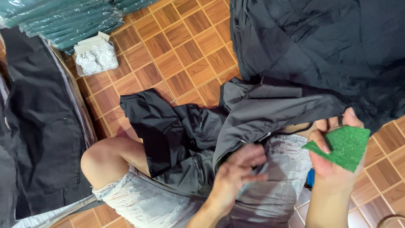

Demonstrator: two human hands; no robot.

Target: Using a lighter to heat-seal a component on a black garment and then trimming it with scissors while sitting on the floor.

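Note:
A dark grey garment [185, 126] lies across my lap and over my bare knee [101, 160]. My right hand [333, 156] holds a green scouring-pad-like piece [344, 145] by its edge and also pinches the garment's hem. My left hand [238, 171] is blurred, with fingers curled against the garment near a small silvery fitting; what it grips is unclear.
A heap of black garments [320, 46] covers the brown tiled floor [181, 55] at the upper right. Folded dark green pieces in plastic [63, 21] lie top left beside a clear bag of white tags [96, 57]. Black clothes [38, 126] lie stacked at left.

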